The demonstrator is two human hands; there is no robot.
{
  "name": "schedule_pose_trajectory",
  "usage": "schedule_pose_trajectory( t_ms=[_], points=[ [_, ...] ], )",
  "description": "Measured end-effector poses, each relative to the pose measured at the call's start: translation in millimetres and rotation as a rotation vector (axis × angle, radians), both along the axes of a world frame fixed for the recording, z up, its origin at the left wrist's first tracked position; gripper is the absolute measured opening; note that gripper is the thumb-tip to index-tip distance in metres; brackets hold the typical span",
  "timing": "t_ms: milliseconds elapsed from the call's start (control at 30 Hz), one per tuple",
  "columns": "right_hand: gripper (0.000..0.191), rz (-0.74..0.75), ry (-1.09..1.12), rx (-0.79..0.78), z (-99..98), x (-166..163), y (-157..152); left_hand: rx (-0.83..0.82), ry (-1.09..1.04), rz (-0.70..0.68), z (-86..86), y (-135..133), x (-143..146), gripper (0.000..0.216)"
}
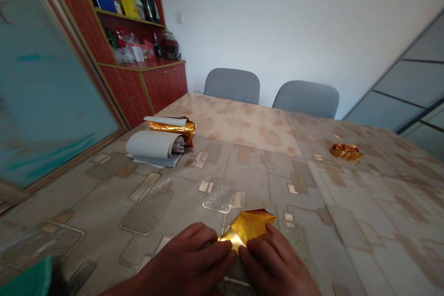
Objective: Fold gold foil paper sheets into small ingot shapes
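A folded sheet of gold foil paper [247,227] lies on the patterned table covering [255,122], its grey backing showing under my hands. My left hand [189,257] presses on its left side, and my right hand [274,263] holds its right side, with the fingertips of both hands close together on the fold. Farther up the table on the left lie curled grey sheets [152,145] and a roll of gold foil paper [171,127]. A crumpled piece of gold foil [346,151] sits to the right, out of reach of both hands.
A red-brown wooden cabinet [163,83] with bottles and boxes stands beyond the table's left side, next to a large teal glass panel [48,101]. Two grey chairs [232,85] stand at the far edge. A green cloth [27,280] shows at the bottom left.
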State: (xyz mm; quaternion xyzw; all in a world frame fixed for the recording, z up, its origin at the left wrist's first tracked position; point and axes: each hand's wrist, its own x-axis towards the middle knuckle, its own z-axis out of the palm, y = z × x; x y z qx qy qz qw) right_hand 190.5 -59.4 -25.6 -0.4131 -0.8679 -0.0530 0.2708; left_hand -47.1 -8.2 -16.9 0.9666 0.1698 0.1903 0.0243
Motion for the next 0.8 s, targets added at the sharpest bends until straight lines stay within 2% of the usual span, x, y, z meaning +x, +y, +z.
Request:
schedule_pose_trajectory(
  t_ms=[167, 333, 467, 533, 667, 800],
  points=[
    [0.021, -0.008, 0.020, 0.040, -0.7, -2, 3, 0.058, -0.019, 0.053, 13.4, -1, -19, 0.028],
    [0.019, -0.026, -0.018, -0.018, 4.7, -3, 4, 0.060, -0.013, 0.043, 24.6, 2, -26, 0.024],
    [0.018, -0.046, -0.044, -0.053, 7.6, -4, 3, -0.059, -0.097, 0.028, 22.0, 3, -9, 0.021],
    [0.016, -0.051, -0.053, -0.066, 7.0, -5, 2, -0.114, -0.134, -0.023, 17.6, 4, 4, 0.025],
    [0.017, -0.061, -0.054, -0.066, 6.4, -6, 0, -0.255, -0.062, 0.022, 9.8, 10, 26, 0.039],
    [0.020, -0.019, 0.006, -0.042, 19.4, 1, 3, -0.305, -0.048, 0.028, 8.7, 20, 35, 0.035]
  ],
)
